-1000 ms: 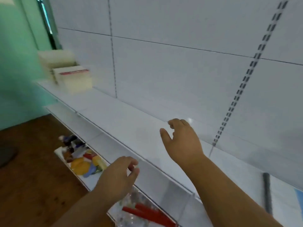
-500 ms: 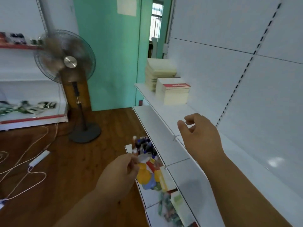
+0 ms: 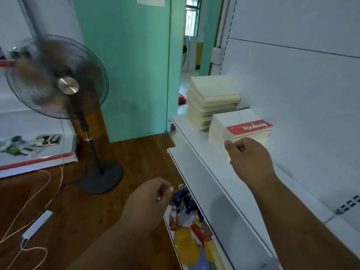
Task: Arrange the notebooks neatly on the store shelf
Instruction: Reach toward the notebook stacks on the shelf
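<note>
Along the white shelf (image 3: pixel 196 145) — notebook stacks (image 3: pixel 214 98), curled empty right hand (image 3: pixel 251 158), left hand (image 3: pixel 148 203) likewise — green-walled room.

Bare white shelf (image 3: pixel 202 152) lies open up to the red-banded notebook stack (image 3: pixel 239 127); a taller cream stack (image 3: pixel 212 100) stands just behind, seemingly touching it. The back panel (image 3: pixel 292 94) closes the right.

Both hands (image 3: pixel 250 159) curled, empty
</note>
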Available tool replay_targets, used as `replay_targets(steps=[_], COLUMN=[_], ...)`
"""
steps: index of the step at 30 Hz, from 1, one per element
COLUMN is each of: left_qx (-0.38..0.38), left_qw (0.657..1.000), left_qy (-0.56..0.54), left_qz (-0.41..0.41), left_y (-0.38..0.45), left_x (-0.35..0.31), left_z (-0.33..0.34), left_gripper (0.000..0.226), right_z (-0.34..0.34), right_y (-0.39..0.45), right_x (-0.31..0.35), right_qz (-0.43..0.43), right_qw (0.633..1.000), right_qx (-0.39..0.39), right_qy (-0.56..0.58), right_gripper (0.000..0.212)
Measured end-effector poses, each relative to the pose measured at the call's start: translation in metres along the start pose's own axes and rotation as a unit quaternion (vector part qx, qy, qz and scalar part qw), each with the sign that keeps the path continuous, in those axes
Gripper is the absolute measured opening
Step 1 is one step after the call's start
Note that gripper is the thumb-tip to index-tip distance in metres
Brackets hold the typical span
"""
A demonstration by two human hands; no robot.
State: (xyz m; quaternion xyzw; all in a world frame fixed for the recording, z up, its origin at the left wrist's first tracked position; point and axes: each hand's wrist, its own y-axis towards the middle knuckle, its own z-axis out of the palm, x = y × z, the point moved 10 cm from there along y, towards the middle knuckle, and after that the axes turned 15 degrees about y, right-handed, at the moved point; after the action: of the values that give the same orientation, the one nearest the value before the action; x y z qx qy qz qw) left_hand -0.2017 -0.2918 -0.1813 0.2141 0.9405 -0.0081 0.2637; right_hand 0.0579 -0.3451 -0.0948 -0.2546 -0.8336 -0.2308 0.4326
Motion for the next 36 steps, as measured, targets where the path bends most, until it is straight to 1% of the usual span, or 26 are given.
replay_targets(steps=[3,6,10,11,13,14,16,18,21,22,23,24,25,27,28,29,30,31,32,33,35,36], left_qx=[0.013,0.025,0.069,0.082,0.1,0.1,0.105,0.137,0.179,0.193,0.217,0.257,0.314,0.431,0.465,0.479,0.473,0.454,0.429,0.407,0.384,0.381], left_qw=[0.999,0.993,0.981,0.977,0.971,0.97,0.967,0.96,0.948,0.944,0.939,0.926,0.902,0.828,0.799,0.783,0.78,0.786,0.799,0.813,0.831,0.835], left_qy=[-0.002,0.004,0.009,0.007,0.003,-0.004,-0.021,-0.022,-0.045,-0.07,-0.115,-0.18,-0.248,-0.351,-0.378,-0.394,-0.407,-0.417,-0.419,-0.413,-0.4,-0.394], left_qz=[0.051,0.117,0.183,0.195,0.216,0.222,0.231,0.244,0.261,0.258,0.241,0.207,0.161,0.075,0.055,0.05,0.049,0.047,0.046,0.045,0.041,0.046], left_y=[0.084,0.158,0.215,0.226,0.244,0.252,0.264,0.271,0.282,0.287,0.291,0.295,0.297,0.294,0.295,0.297,0.302,0.309,0.317,0.324,0.332,0.334], left_x=[0.009,0.0,-0.023,-0.028,-0.038,-0.041,-0.047,-0.052,-0.061,-0.064,-0.067,-0.069,-0.071,-0.079,-0.083,-0.085,-0.083,-0.078,-0.069,-0.059,-0.04,-0.034], left_z=[0.004,0.005,0.019,0.026,0.043,0.05,0.061,0.073,0.081,0.082,0.082,0.083,0.086,0.089,0.087,0.084,0.083,0.081,0.081,0.08,0.076,0.073], left_gripper=[0.009,0.013,0.011,0.01,0.01,0.009,0.009,0.01,0.015,0.017,0.017,0.017,0.019,0.029,0.031,0.028,0.025,0.022,0.019,0.015,0.008,0.007], right_z=[0.01,0.002,-0.021,-0.021,-0.015,-0.01,-0.006,-0.013,-0.028,-0.031,-0.031,-0.028,-0.023,-0.003,0.012,0.03,0.046,0.056,0.058,0.052,0.031,0.026], right_y=[0.047,0.089,0.125,0.13,0.137,0.14,0.138,0.129,0.119,0.115,0.11,0.104,0.099,0.091,0.089,0.089,0.089,0.09,0.091,0.091,0.092,0.095], right_x=[-0.017,-0.032,-0.056,-0.066,-0.085,-0.095,-0.111,-0.114,-0.097,-0.09,-0.083,-0.076,-0.068,-0.046,-0.034,-0.026,-0.022,-0.021,-0.024,-0.03,-0.044,-0.053], right_qz=[0.067,0.153,0.249,0.264,0.283,0.29,0.311,0.325,0.298,0.286,0.278,0.271,0.261,0.233,0.224,0.226,0.24,0.255,0.268,0.28,0.313,0.335], right_qw=[0.996,0.982,0.955,0.951,0.946,0.945,0.937,0.926,0.922,0.918,0.912,0.903,0.894,0.892,0.897,0.903,0.908,0.91,0.907,0.899,0.871,0.86], right_qx=[-0.054,-0.109,-0.158,-0.156,-0.151,-0.148,-0.156,-0.187,-0.245,-0.273,-0.302,-0.326,-0.345,-0.346,-0.328,-0.3,-0.275,-0.267,-0.282,-0.318,-0.379,-0.381], right_qy=[0.003,0.034,-0.015,-0.029,-0.035,-0.023,0.019,0.027,-0.033,-0.022,0.015,0.068,0.118,0.176,0.194,0.208,0.206,0.189,0.159,0.11,-0.006,-0.048], right_gripper=[0.047,0.055,0.077,0.077,0.062,0.055,0.049,0.042,0.029,0.026,0.023,0.022,0.02,0.018,0.017,0.017,0.018,0.021,0.026,0.031,0.044,0.052])
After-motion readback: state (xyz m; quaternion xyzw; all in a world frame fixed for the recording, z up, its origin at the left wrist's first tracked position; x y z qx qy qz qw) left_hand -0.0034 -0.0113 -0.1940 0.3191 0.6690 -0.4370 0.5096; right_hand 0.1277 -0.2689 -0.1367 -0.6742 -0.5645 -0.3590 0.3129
